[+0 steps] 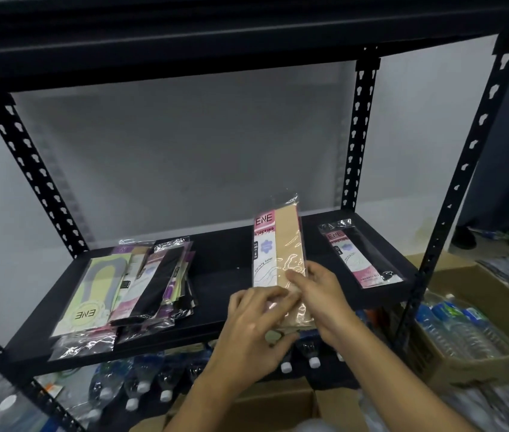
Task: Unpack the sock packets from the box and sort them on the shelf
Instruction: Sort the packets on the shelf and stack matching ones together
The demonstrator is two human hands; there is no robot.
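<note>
Left hand point(256, 322) and right hand point(320, 296) both grip the beige stocking packet point(278, 244) at its near end. Its long axis runs from 6 to 12 o'clock over the shelf point(225, 257).

Shelf board point(225, 244) is carrying three groups. Packet pile point(140, 282) is sitting at 9 o'clock, centre packet point(278, 251) is lying mid-board and single packet point(356, 257) is lying at 3 o'clock, well apart. Left hand point(256, 322) and right hand point(318, 291) are holding the centre packet's 6 o'clock end. Bottles point(140, 385) are lying under the board. Box point(278, 403) is sitting at 6 o'clock, probably on the floor.
</note>
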